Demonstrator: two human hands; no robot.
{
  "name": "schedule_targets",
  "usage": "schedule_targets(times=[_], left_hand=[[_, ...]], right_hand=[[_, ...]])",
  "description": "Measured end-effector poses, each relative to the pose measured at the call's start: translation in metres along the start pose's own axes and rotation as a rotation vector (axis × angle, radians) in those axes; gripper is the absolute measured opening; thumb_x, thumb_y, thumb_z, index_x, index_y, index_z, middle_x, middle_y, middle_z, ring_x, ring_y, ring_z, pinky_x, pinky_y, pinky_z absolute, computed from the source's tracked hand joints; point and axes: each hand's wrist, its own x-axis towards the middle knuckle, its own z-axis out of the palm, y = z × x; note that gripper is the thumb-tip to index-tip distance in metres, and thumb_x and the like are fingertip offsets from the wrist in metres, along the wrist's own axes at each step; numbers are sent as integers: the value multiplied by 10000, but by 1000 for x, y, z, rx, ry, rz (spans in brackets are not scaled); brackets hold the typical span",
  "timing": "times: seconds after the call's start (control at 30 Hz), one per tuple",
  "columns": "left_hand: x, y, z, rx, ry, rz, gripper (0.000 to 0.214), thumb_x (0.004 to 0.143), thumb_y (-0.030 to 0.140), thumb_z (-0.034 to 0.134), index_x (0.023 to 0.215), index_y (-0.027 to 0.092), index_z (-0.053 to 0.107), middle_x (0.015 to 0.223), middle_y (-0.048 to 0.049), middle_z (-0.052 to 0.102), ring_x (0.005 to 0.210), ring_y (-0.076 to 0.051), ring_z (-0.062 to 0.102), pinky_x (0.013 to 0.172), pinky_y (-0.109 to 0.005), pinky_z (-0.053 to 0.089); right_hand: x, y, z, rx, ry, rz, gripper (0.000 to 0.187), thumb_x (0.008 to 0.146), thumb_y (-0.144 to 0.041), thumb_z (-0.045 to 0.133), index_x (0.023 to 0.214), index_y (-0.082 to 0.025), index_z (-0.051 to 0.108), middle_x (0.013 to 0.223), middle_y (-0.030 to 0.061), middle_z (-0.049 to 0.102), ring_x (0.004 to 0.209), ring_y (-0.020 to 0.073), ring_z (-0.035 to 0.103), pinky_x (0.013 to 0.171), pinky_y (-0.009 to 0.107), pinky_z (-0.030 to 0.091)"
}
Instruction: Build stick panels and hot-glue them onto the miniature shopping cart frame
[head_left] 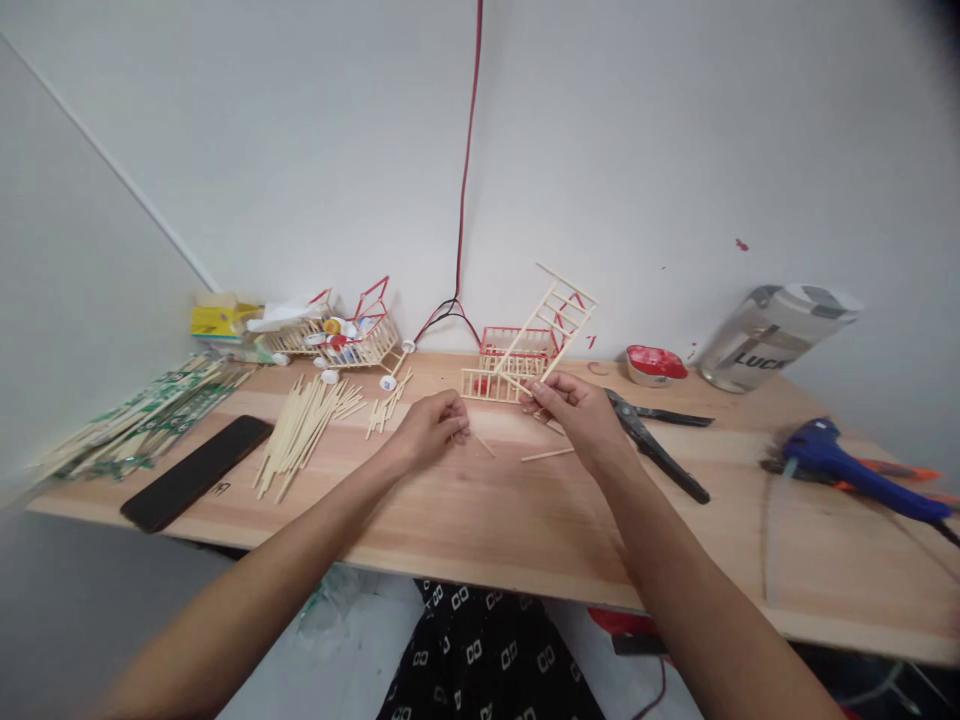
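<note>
My left hand [431, 425] rests on the wooden table [480, 520] with its fingers curled around a thin wooden stick [480, 443]. My right hand [577, 410] pinches the bottom of a ladder-like stick frame [551, 325], which tilts up and to the right. A low stick fence piece [491, 385] stands just behind both hands, and a red stick basket [521, 345] sits behind that. One loose stick [547, 455] lies by my right hand.
A pile of sticks [304, 430] and a black phone [196, 472] lie at left, with packaged sticks [142, 415] further left. A stick cart with bottle caps [345, 340] stands at the back. Black pliers [660, 440], a red lid [655, 365], a metal can [772, 335] and a blue glue gun [855, 470] are at right.
</note>
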Motion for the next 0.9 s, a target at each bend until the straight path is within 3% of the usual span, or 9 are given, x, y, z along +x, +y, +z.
schedule_targets(times=[0.13, 0.33, 0.43, 0.53, 0.63, 0.77, 0.9], left_hand=[[-11, -17, 0, -221, 41, -82, 143, 753, 238, 621, 729, 155, 508, 607, 10, 598, 526, -93, 562, 526, -202, 430], [-11, -25, 8, -466, 108, -127, 204, 723, 248, 671, 852, 136, 559, 663, -8, 631, 597, -130, 632, 604, -258, 505], [-16, -20, 5, -249, 88, -96, 156, 797, 233, 589, 905, 136, 644, 685, -31, 650, 630, -146, 633, 632, -275, 493], [-27, -12, 1, 205, 32, 85, 151, 822, 191, 576, 884, 171, 712, 830, -62, 695, 785, -176, 635, 744, -300, 465], [-37, -9, -1, 475, -9, 178, 142, 820, 150, 586, 883, 164, 713, 874, -77, 690, 831, -194, 618, 778, -308, 440], [-38, -12, 1, 556, 15, 166, 121, 827, 119, 564, 773, 150, 668, 817, -66, 657, 790, -183, 596, 736, -286, 423], [-33, -14, 3, 549, 83, 129, 95, 832, 157, 576, 765, 156, 643, 804, -57, 655, 766, -182, 587, 705, -282, 408]], right_hand=[[-2, 10, 14, 113, -81, 76, 373, 713, -543, 704, 802, -189, 631, 797, 49, 683, 767, 159, 633, 768, 319, 518], [-5, 28, 23, 168, -229, 61, 319, 765, -486, 685, 801, -178, 606, 819, 11, 662, 831, 129, 618, 908, 320, 460], [-6, 29, 23, 173, -291, 72, 292, 795, -463, 663, 822, -178, 605, 812, 2, 652, 818, 118, 606, 889, 309, 457], [-7, 27, 23, 154, -285, 88, 290, 788, -460, 670, 831, -181, 607, 810, -4, 643, 824, 122, 613, 887, 309, 450], [-9, 25, 24, 146, -294, 85, 290, 786, -459, 672, 833, -180, 611, 818, 0, 641, 840, 130, 615, 895, 314, 444], [-11, 21, 26, 146, -321, 119, 300, 780, -466, 673, 828, -177, 608, 819, 13, 644, 822, 133, 607, 867, 314, 459], [-14, 19, 33, 316, -331, 165, 302, 739, -456, 718, 786, -187, 589, 769, -8, 591, 802, 125, 595, 887, 328, 470]])
